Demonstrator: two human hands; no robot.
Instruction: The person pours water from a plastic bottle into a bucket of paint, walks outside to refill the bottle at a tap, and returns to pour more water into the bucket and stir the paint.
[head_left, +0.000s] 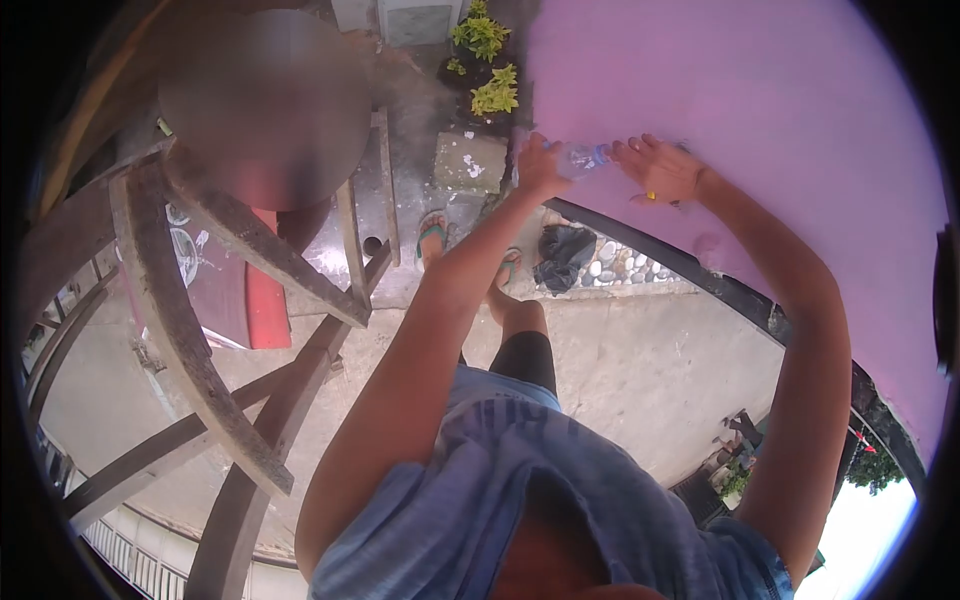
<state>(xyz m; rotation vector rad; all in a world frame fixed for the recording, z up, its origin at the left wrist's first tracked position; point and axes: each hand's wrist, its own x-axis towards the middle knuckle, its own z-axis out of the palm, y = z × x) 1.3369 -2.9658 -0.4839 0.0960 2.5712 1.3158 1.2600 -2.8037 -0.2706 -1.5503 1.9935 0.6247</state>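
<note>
A clear plastic bottle (577, 160) with a blue cap (600, 155) lies roughly sideways in front of a pink wall (800, 120). My left hand (541, 168) is wrapped around the bottle's left end. At the cap end is my right hand (660, 170), its fingers stretched toward the cap and its palm partly showing. A yellow ring (650, 196) sits on one of its fingers. Whether those fingertips touch the cap, I cannot tell.
Curved wooden beams (190, 330) fill the left side, beside a red panel (268, 290). Below my hands are a black bag (566, 252), pebbles (625, 262) and a concrete block (470, 162). Green plants (495, 90) grow behind. A blurred round patch hides the upper left.
</note>
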